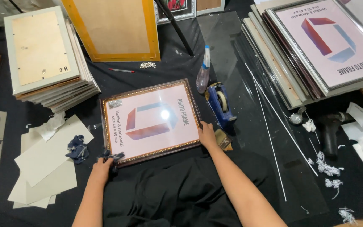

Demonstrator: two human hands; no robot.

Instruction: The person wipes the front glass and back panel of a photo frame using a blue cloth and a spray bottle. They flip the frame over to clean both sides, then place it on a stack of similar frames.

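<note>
A dark brown picture frame (150,122) with gold trim and a pink printed insert lies face up on the black cloth in front of me. My left hand (102,170) grips its near left corner, with a dark blue rag (113,156) bunched under the fingers. My right hand (206,134) holds the frame's near right corner. A small shiny packet (115,103) rests on the frame's far left corner.
A blue tape dispenser (220,103) and a spray bottle (203,75) stand right of the frame. Stacks of frames rise at far left (47,54) and far right (316,50). Grey card sheets (47,162) and another blue rag (77,148) lie left. A glass sheet (265,126) lies right.
</note>
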